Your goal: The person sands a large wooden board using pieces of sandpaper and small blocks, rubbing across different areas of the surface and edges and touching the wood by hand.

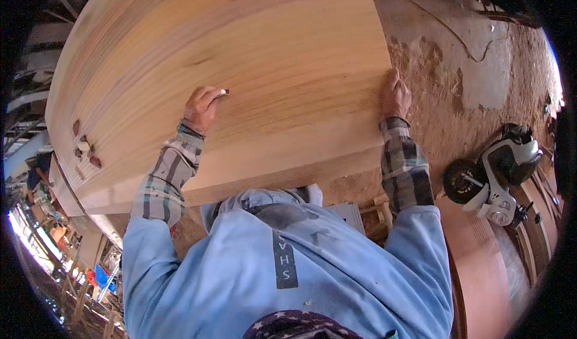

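Note:
A broad, light wooden panel (288, 56) with long grain lines and a few darker streaks lies in front of my body. My left hand (202, 106) is over its surface, fingers closed in a pinch. Out of those fingertips sticks a small piece with a dark face and a pale edge (225, 92); its kind is too small to make out. At the panel's right edge, my right hand (396, 95) has its fingers curled over the side, gripping it.
Small brown and pale wood chips (85, 147) lie on the panel's left part. To the right, a toy ride-on motorcycle (497, 183) stands beside curved boards (478, 261) on the dusty floor (442, 86). A cable (460, 38) runs across that floor. Clutter fills the lower left.

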`<state>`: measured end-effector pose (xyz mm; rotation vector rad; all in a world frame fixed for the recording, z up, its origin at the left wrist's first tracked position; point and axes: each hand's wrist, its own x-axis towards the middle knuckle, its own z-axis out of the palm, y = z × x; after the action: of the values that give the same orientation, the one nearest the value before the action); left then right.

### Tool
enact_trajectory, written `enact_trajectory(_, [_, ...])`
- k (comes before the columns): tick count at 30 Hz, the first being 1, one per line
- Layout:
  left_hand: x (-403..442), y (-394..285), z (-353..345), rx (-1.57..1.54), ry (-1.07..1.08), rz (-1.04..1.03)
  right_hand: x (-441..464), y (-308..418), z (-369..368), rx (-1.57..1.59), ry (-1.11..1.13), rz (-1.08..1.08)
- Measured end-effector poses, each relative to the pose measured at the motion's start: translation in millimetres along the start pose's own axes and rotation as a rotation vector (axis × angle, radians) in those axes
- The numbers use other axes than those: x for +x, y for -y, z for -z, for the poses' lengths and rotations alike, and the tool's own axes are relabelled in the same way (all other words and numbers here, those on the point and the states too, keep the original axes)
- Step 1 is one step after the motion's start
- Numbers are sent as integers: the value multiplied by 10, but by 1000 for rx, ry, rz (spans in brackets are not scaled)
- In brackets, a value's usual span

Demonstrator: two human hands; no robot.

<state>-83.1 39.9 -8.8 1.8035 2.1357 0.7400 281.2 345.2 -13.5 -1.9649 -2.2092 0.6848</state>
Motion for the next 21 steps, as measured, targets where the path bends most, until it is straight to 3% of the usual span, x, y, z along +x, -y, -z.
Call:
enact_trajectory(1, [31,3,26,-14,24,52,-20,49,30,20,26,-18])
enact_trajectory(2, [225,-123,-99,-14,-22,-44,-4,3,-15,20,23,-28])
enact_trajectory(6, [1670,-971,-1540,-79,-131,-424,24,-14,-30,-3,0,-23])
enact_trajectory(8, [2463,-1586,-2099,-183,-26,-324,92,-201,-117,33,21,2])
enact_trajectory(9, [2667,-1860,-2162,-186,-76,-278,100,-213,-113,33,0,-1])
enact_trajectory(11, [2730,-1985,-2091,-185,-135,-217,61,-159,-98,65,-66,39])
enact_trajectory(13, [2455,-1666,-1870,-297,-95,-145,79,-102,-71,75,-44,6])
enact_trajectory(15, [1775,-1013,-1249,-392,100,-43,18,-57,-58,160,-34,-82])
enact_trajectory(16, [1409,-878,-679,-390,238,164,14,-5,-37,76,-19,-73])
enact_trajectory(18, [562,-277,-67,-210,117,168,-16,-32,-86,91,-33,-18])
enact_trajectory(21, [-390,351,665,-145,186,473,68,-180,-175,58,-28,11])
